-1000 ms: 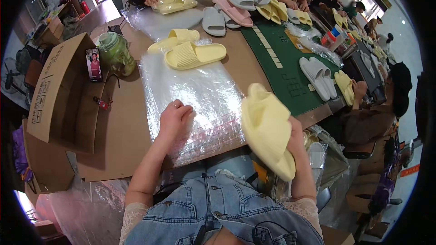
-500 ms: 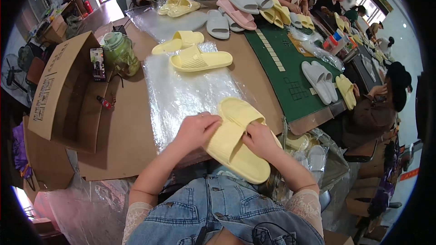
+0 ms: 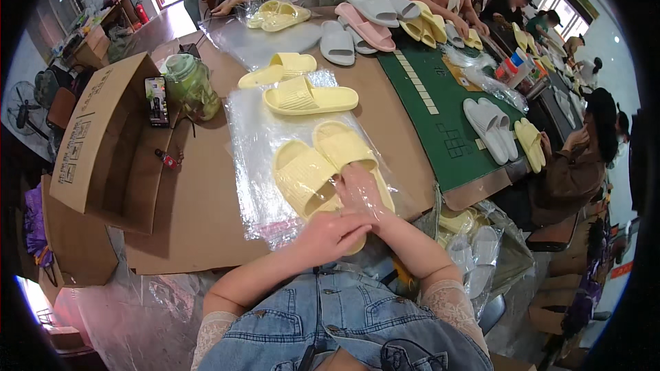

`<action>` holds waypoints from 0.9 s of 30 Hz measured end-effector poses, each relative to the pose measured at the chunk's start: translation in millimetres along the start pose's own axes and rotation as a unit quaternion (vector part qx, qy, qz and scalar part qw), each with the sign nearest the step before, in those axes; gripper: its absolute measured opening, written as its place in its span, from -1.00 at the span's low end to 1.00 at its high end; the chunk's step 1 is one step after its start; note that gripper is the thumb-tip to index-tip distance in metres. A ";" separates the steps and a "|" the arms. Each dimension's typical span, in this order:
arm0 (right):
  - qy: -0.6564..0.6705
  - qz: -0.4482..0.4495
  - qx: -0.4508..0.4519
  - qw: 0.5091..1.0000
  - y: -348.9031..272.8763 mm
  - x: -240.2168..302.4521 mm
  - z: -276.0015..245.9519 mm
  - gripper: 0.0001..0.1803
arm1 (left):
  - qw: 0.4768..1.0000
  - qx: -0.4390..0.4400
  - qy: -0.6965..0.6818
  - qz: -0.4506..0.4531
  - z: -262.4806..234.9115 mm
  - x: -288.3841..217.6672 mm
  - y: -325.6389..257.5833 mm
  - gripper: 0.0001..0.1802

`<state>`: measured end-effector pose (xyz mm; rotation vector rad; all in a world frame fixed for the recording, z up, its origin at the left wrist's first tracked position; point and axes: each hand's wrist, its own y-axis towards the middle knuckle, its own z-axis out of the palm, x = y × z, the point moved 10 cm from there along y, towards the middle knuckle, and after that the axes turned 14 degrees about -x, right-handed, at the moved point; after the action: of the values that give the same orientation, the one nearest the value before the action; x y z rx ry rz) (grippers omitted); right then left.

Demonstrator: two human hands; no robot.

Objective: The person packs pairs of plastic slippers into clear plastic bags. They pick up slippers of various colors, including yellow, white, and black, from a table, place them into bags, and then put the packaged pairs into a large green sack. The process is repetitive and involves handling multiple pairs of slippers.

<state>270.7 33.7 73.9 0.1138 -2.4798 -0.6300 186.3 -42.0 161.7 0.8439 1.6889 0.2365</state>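
Note:
A pair of yellow slippers point(image 3: 302, 172) lies side by side, toes away from me, partly inside a clear plastic bag point(image 3: 251, 196) on top of a stack of such bags. My right hand point(image 3: 359, 189) reaches into the bag and grips the slippers near their straps, with film glinting over its back and wrist. Beside that wrist, my left hand point(image 3: 337, 233) is closed, its fingers at the bag's mouth over the slippers' heels; thin film there is hard to make out. Just beyond, another yellow slipper point(image 3: 313, 96) lies on its side, with its mate point(image 3: 275, 70) behind.
An open cardboard box point(image 3: 103, 144) stands at left, with a phone point(image 3: 157, 99) and green jar point(image 3: 192, 86) beside it. Grey slippers point(image 3: 487, 130) rest on a green mat point(image 3: 440, 117) at right. Several co-workers sit around the table; bagged slippers point(image 3: 474, 251) hang by my right side.
Both slippers have moved forward and left from above my lap into the clear bag, my right hand going in with them. My left hand has left the slipper's strap and come back to the bag's mouth.

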 end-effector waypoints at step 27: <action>0.402 0.051 0.471 0.784 -103.0 44.5 -96.8 -0.67 | 0.957 -0.097 0.266 0.058 -96.4 77.2 19.8 -0.55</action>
<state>281.2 -107.0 119.3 0.5025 -1.6884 0.6612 101.4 47.9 143.2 0.7731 2.0705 0.7520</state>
